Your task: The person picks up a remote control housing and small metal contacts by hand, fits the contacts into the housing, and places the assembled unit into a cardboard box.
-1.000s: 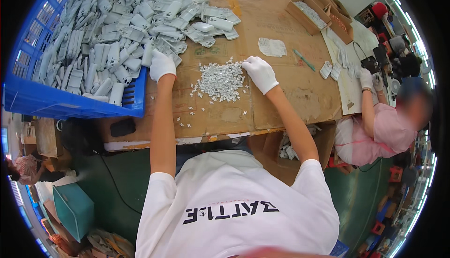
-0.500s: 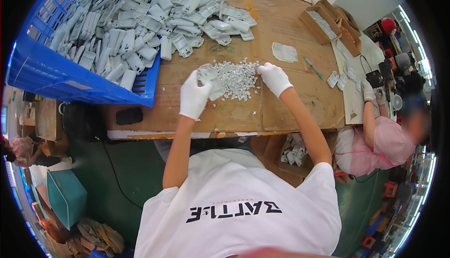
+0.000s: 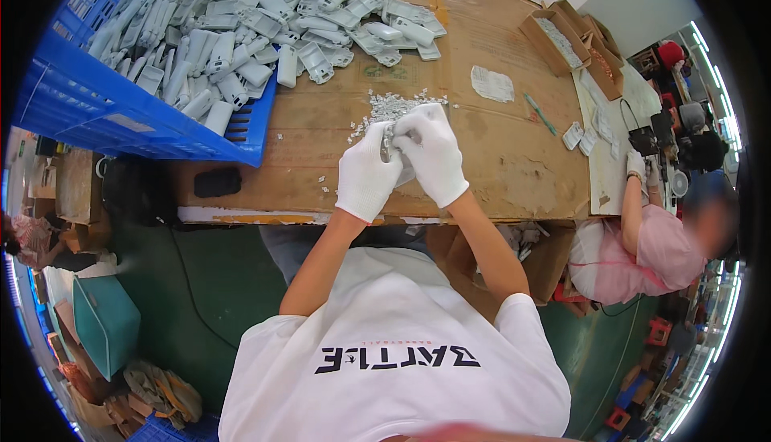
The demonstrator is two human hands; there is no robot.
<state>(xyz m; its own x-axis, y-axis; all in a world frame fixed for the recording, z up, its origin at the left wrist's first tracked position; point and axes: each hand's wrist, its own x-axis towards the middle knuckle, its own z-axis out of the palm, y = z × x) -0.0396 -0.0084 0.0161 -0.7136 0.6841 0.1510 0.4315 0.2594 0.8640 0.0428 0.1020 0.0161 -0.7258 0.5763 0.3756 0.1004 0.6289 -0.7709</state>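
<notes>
left hand, white knit glove, has swung in to the right since the half-second-old frame, and right hand, likewise gloved, has drawn in to the left and nearer the body; the two now meet.

at far left, a blue slatted plastic crate, full of pale grey-white oblong plastic casings; the heap spills beyond its right side. below the crate, near the table edge, a small black rounded object on the brown cardboard table covering.

mid-table: left hand gripped narrowly on a single pale grey-white plastic casing, mostly hidden between the gloves, held in front of the pile. right hand's fingers bent in against it, fingertips close together; cannot tell whether they pinch a small part. just beyond both gloves, a scattered pile of tiny silvery pieces, partly covered by them.

farther right, a crumpled whitish sheet, then a slim teal pen-like stick, both lying flat.
</notes>
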